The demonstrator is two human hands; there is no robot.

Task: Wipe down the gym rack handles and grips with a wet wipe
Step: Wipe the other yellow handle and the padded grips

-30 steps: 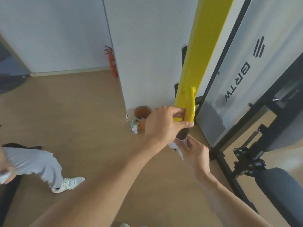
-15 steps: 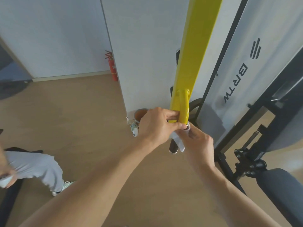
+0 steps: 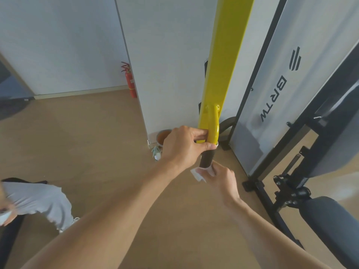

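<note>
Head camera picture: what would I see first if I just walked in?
The bright yellow beam running down the middle grabs your eye first. At its bottom, the left hand grips the yellow handle, while the right hand holds a white wet wipe at the end of the black grip. A red fire extinguisher stands by the far wall.

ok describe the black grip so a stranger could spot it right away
Find the tall yellow post right of centre. At its foot a yellow handle curves down, held by the left hand. The black grip is the short dark sleeve below it, with the right hand wrapping a white wipe round its end.
</note>
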